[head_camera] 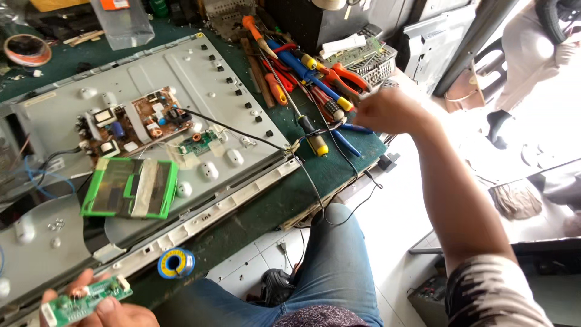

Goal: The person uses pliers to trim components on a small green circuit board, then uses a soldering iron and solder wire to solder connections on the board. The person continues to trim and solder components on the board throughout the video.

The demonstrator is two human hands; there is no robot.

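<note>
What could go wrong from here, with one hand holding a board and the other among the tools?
The right hand reaches into a crowded pile of screwdrivers and pliers; it might knock one off the bench edge. The small green circuit board in the left hand sits loosely near the edge and may slip.

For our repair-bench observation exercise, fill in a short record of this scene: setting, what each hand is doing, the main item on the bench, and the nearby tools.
Setting: green-covered workbench, seen from above by a seated person in blue jeans
Left hand: holds a small green circuit board
Right hand: closed, reaching over the tools; what it grips cannot be told
Main item: grey metal back panel of a flat screen carrying a brown circuit board
Nearby: pile of screwdrivers and pliers with orange, blue and red handles; blue spool of solder wire
</note>
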